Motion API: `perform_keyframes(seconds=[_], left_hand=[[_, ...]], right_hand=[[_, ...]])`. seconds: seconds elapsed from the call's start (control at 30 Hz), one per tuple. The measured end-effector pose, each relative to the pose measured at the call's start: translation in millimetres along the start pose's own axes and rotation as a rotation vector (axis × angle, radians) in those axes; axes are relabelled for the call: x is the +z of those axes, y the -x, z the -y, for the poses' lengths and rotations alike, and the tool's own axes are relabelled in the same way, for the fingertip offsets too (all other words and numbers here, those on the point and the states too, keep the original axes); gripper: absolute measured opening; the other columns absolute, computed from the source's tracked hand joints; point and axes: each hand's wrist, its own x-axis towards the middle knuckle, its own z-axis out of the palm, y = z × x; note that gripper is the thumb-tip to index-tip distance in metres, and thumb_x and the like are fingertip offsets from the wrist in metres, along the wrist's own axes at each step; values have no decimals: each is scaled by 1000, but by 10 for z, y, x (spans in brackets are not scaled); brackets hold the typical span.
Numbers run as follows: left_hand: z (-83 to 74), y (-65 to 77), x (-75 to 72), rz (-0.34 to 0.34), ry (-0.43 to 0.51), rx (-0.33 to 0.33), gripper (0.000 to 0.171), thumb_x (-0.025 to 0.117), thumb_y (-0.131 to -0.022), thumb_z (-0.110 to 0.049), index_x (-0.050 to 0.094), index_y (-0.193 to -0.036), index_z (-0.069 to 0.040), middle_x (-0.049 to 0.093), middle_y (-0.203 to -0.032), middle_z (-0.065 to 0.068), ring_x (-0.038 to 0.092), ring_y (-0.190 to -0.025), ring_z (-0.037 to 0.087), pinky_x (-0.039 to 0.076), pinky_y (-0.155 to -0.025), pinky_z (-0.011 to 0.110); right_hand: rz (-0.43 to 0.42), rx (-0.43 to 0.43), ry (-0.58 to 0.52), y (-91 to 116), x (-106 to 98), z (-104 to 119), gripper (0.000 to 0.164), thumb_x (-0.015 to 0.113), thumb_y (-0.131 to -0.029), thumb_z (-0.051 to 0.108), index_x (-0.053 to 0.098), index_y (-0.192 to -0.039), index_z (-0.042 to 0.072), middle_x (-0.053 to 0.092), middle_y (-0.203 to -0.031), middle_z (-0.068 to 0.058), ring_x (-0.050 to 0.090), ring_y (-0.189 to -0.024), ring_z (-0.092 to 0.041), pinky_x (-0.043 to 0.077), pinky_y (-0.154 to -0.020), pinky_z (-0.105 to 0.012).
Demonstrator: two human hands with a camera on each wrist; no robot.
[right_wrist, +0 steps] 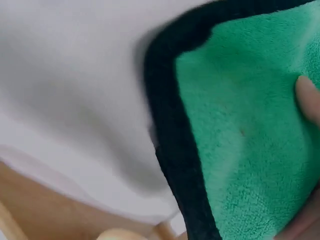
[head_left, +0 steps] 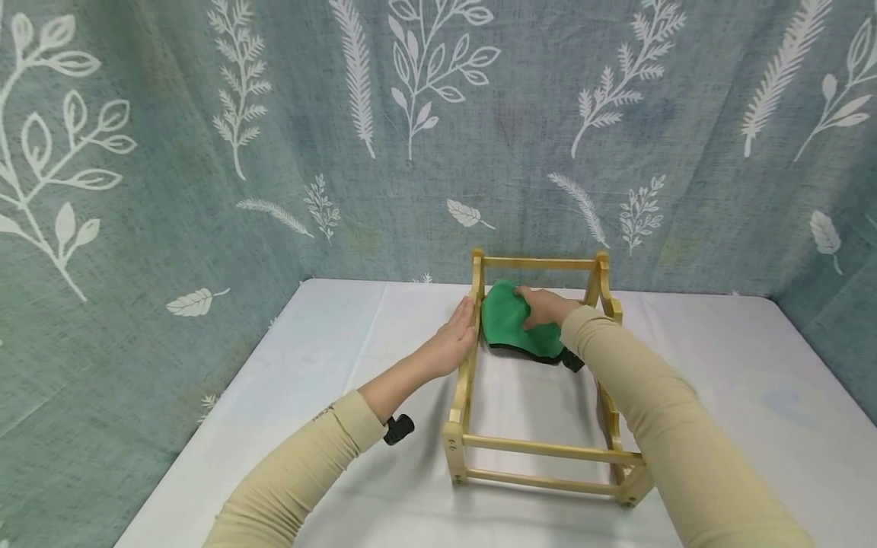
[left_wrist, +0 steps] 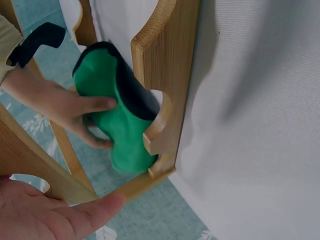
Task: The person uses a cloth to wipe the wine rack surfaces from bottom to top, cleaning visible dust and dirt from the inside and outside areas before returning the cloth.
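A light wooden rack (head_left: pixel 537 449) with notched side pieces stands on the white table. My left hand (head_left: pixel 450 342) lies against its left side, fingers straight. In the left wrist view, the palm and one outstretched digit of that left hand (left_wrist: pixel 65 212) touch the wood. My right hand (head_left: pixel 544 307) reaches inside the far part of the rack and holds a green cloth (head_left: pixel 507 320) with a black border. The cloth (left_wrist: pixel 100 80) is bunched beside a notched side piece (left_wrist: pixel 172 50), with the right thumb and fingers pressed into it. Close up, the cloth (right_wrist: pixel 240 145) looks fluffy.
A blue-grey curtain (head_left: pixel 294 106) with white leaf prints hangs behind and beside the white table (head_left: pixel 397 487). The rack's far crossbar (head_left: pixel 537 263) is near the curtain. A black wrist device (head_left: pixel 399 429) shows under the left wrist.
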Motion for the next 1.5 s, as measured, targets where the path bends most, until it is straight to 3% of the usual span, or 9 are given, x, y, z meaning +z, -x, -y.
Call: perform_keyframes(seconds=[0.17,0.4,0.73,0.93,1.1,1.33,1.5], left_hand=[[10,2,11,-11,-1,5,56,21,-99,-20,-1,-145,3,-5,-153,16,-3,-141,23,9,-113,38],[9,8,5,-1,2,7,57,18,-99,-24,-2,-145,2,-6,-153,14,-3,-141,24,9,-113,39],[-19,1,-3,16,27,-13,56,18,-100,-25,-4,-146,-1,-7,-153,13,-4,-141,23,8,-113,40],[-13,4,6,12,10,-11,55,19,-100,-23,-3,-146,0,-6,-153,13,-4,-141,23,8,-113,40],[1,9,3,1,4,-1,56,19,-99,-24,-2,-145,1,-4,-153,14,-4,-140,20,8,-114,37],[4,14,13,-6,3,-2,57,18,-99,-24,-1,-145,1,-3,-153,15,-3,-141,22,9,-113,40],[-7,17,8,-9,-3,-3,57,17,-98,-24,-2,-145,2,-4,-153,15,-4,-140,22,8,-113,39]], right_hand=[[37,-19,-19,-52,63,72,83,65,-86,19,10,-148,8,25,-146,-24,29,-131,-40,31,-103,-51],[31,-58,-82,-7,79,145,81,66,-83,16,16,-145,2,28,-144,-25,34,-128,-39,35,-100,-49],[16,-101,-247,19,-120,177,72,58,-81,5,26,-145,17,28,-145,-19,42,-111,-30,38,-81,-39],[-145,-195,-228,137,-326,249,65,61,-81,6,36,-141,14,42,-133,-18,46,-90,-26,37,-69,-35],[-301,-209,-186,160,-416,341,55,58,-83,3,44,-136,9,52,-124,-18,46,-75,-23,35,-61,-31],[-477,-136,-117,144,-451,385,44,55,-82,-2,55,-126,2,56,-121,-21,55,-92,-30,43,-72,-36],[-479,-106,-93,215,-528,252,39,53,-84,-3,57,-122,0,57,-118,-22,55,-92,-32,40,-70,-37]])
